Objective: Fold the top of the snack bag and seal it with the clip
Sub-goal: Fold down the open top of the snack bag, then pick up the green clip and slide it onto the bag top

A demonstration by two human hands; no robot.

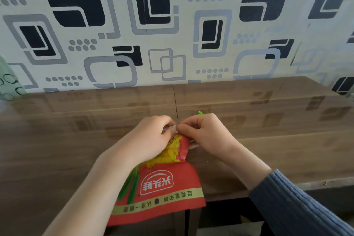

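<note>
Head view, and both hands are right on the job: the left hand [151,136] and the right hand [206,136] meet at the far end of the red snack bag [162,184], fingers curled narrow and pinching its silvery top edge [170,127] between them. The bag lies flat on the brown wooden table [76,149], its near end hanging just over the table's front edge, its top pointing toward the patterned wall [172,25].

The fold looks to be in progress. To do it well, I'd say keep both pinches level, roll the top down in a straight, tight band toward the body, and press the air out before reaching for the clip.

And the clip? A small green tip [200,112] pokes out just beyond the right knuckles; probably the clip, though most of it is hidden, so I can't say whether the right hand is touching it.

The count: one bag, two hands, one green piece, one blue ribbed sleeve [298,203] on the right arm.
</note>
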